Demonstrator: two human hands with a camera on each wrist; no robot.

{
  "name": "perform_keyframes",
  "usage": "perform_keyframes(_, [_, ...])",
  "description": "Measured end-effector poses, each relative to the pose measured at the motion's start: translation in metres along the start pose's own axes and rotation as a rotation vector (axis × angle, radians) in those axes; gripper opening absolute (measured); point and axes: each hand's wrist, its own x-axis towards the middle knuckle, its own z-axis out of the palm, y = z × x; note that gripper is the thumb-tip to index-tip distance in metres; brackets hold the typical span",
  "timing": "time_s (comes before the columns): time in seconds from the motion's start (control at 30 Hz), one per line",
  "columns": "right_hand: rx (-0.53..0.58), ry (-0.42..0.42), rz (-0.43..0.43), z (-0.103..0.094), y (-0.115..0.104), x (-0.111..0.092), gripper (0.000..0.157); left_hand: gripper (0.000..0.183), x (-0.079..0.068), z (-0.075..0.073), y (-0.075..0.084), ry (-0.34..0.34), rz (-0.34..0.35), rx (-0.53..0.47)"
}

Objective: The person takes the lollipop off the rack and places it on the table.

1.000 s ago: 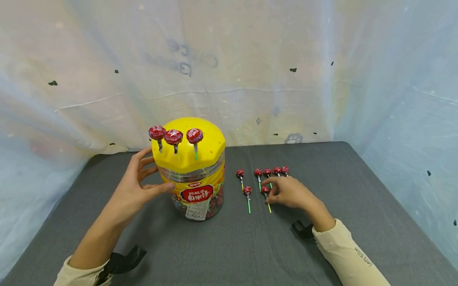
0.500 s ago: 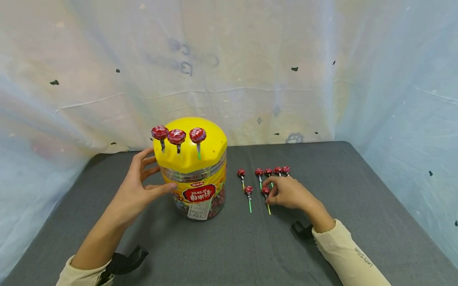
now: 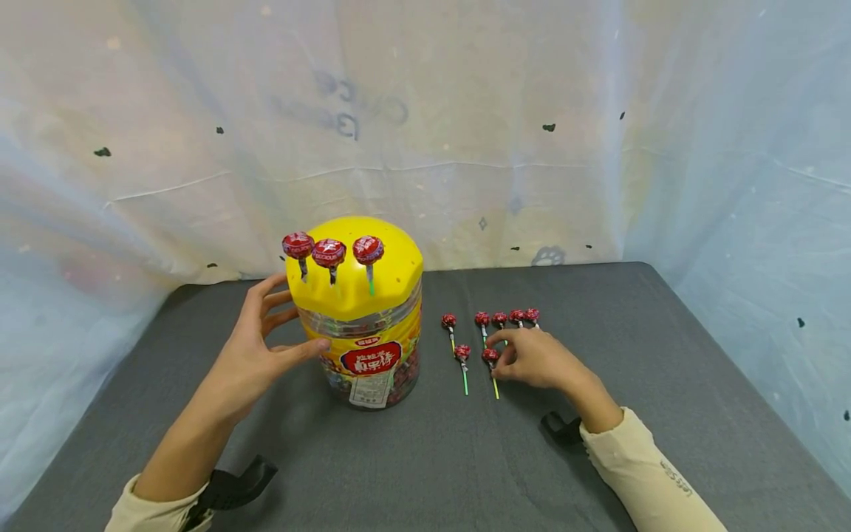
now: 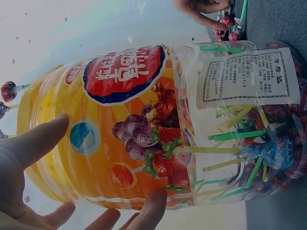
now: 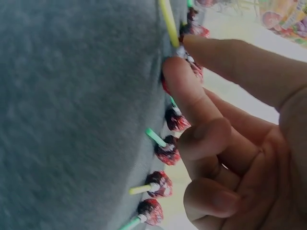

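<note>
My left hand (image 3: pixel 255 347) holds a big clear candy jar (image 3: pixel 392 355) with a yellow lid (image 3: pixel 392 255), thumb on the front label and fingers round its left side. Three red-wrapped lollipops (image 3: pixel 329 253) stand upright in the lid. To the jar's right, my right hand (image 3: pixel 535 358) pinches a red lollipop (image 3: pixel 490 355) by its yellow stick (image 5: pixel 168 21), low at the tabletop, between thumb and index finger. Just left of it lies another lollipop (image 3: pixel 462 353) with a green stick. Behind them runs a row of several more lollipops (image 3: pixel 482 318), partly hidden by the right hand.
A grey cloth-covered table (image 3: pixel 425 465) bears everything. Pale plastic sheeting (image 3: pixel 465 133) hangs behind and at both sides. Loose black straps (image 3: pixel 233 484) hang at the wrists. More wrapped lollipops (image 4: pixel 276 153) show through the jar's wall.
The pinched lollipop has shifted slightly left and nearer, its stick end sliding along the cloth. My left hand stays on the jar. The whole view has drifted a little.
</note>
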Motion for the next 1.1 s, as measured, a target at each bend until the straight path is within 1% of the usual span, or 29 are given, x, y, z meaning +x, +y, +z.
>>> perform_keyframes(0.1, [0.019, 0.002, 0.015, -0.004, 0.0, -0.002, 0.048, 0.1, -0.001, 0.001, 0.001, 0.002, -0.001, 0.004])
perform_keyframes(0.2, [0.022, 0.02, 0.02, -0.01, 0.0, -0.005, 0.047, 0.101, -0.002, 0.003, 0.003, 0.013, -0.025, 0.022])
perform_keyframes(0.3, [0.014, 0.058, 0.02, -0.015, 0.001, -0.007, 0.044, 0.103, -0.003, 0.005, 0.005, 0.028, -0.058, 0.039])
perform_keyframes(0.37, [0.008, 0.091, 0.017, -0.019, 0.0, -0.008, 0.042, 0.103, -0.002, 0.004, 0.004, 0.034, -0.068, 0.031])
perform_keyframes(0.47, [0.018, 0.129, 0.025, -0.024, -0.001, -0.01, 0.04, 0.103, -0.001, 0.002, 0.002, 0.029, -0.044, -0.008])
perform_keyframes(0.63, [0.028, 0.177, 0.007, -0.031, -0.007, -0.015, 0.038, 0.102, 0.005, 0.003, -0.009, -0.019, 0.044, -0.148])
perform_keyframes(0.73, [0.028, 0.218, -0.02, -0.033, -0.012, -0.018, 0.035, 0.101, 0.008, 0.008, -0.014, -0.044, 0.066, -0.228])
perform_keyframes(0.8, [0.033, 0.256, -0.043, -0.035, -0.017, -0.02, 0.033, 0.102, 0.008, 0.011, -0.014, -0.042, 0.068, -0.245])
perform_keyframes(0.93, [0.06, 0.361, -0.119, -0.041, -0.03, -0.028, 0.031, 0.103, 0.007, 0.017, -0.011, -0.008, 0.069, -0.22])
perform_keyframes(1.1, [0.094, 0.474, -0.221, -0.047, -0.051, -0.038, 0.035, 0.106, 0.004, 0.022, -0.006, 0.018, 0.07, -0.175])
